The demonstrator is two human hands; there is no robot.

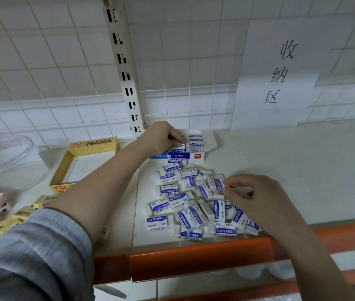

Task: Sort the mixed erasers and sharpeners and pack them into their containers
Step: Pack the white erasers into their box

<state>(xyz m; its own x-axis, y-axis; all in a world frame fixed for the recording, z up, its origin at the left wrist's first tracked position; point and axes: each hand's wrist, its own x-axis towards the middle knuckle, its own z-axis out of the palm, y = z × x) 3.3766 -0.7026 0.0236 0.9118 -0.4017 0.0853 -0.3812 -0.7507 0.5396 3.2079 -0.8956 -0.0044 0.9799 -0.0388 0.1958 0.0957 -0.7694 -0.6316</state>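
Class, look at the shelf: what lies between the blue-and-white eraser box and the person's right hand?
In the head view, loose blue-and-white erasers lie scattered between the box and the right hand.

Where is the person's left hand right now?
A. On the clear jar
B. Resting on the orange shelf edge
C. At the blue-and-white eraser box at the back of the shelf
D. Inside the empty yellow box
C: the left hand reaches to the blue-and-white eraser box, fingers on the erasers standing inside it, while the yellow box sits apart to its left.
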